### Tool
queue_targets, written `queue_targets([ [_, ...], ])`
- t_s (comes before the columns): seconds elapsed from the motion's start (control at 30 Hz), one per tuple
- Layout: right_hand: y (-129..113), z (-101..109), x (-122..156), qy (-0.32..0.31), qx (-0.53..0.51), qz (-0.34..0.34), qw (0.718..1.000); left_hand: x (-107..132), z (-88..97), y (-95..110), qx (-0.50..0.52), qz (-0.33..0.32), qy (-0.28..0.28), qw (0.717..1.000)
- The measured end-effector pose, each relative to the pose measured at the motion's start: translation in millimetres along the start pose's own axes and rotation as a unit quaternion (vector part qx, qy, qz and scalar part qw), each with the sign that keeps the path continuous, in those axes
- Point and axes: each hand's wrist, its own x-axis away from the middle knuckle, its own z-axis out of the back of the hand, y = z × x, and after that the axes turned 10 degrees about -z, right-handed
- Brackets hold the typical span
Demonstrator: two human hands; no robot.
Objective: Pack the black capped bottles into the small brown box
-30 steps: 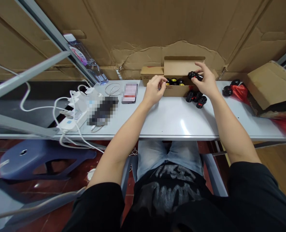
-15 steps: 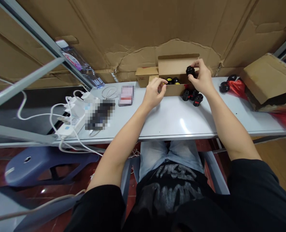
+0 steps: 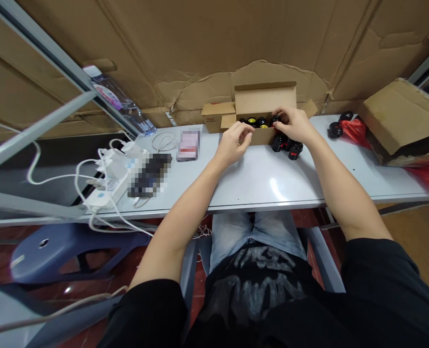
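A small open cardboard box point(image 3: 263, 137) stands at the back of the white table point(image 3: 258, 179), with several black round parts with yellow centres point(image 3: 257, 121) inside it. My left hand point(image 3: 233, 140) rests against the box's front left corner, fingers curled onto its wall. My right hand point(image 3: 294, 124) reaches into the right end of the box, fingers closed on a black part point(image 3: 275, 119) that sits at the row's end. Three more black parts with red marks point(image 3: 287, 144) lie on the table just under my right hand.
A phone point(image 3: 188, 145), a coiled white cable point(image 3: 164, 141), a power strip with white chargers point(image 3: 107, 181) and a plastic bottle point(image 3: 118, 101) lie to the left. Black parts on a red bag point(image 3: 350, 126) and a larger cardboard box point(image 3: 399, 121) sit right. A blue stool point(image 3: 73, 246) stands below.
My right hand has come down from above the box with the black part and lowered it into the box's right end. My left hand stayed at the box's front corner.
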Motion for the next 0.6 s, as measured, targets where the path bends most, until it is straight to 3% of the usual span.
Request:
queue_targets([
  [0.23, -2.6, -0.8, -1.0, -0.023, 0.012, 0.001, 1.000, 2.1, -6.3, 8.6, 0.035, -0.025, -0.045, 0.998],
  [0.4, -8.3, 0.8, 1.3, -0.035, 0.079, 0.008, 0.996, -7.9, -8.7, 31.4, 0.004, -0.006, -0.160, 0.987],
  [0.6, -5.9, -1.5, 0.3, -0.044, 0.121, 0.026, 0.991, -46.4, -16.1, 61.1, -0.095, 0.035, -0.276, 0.956],
])
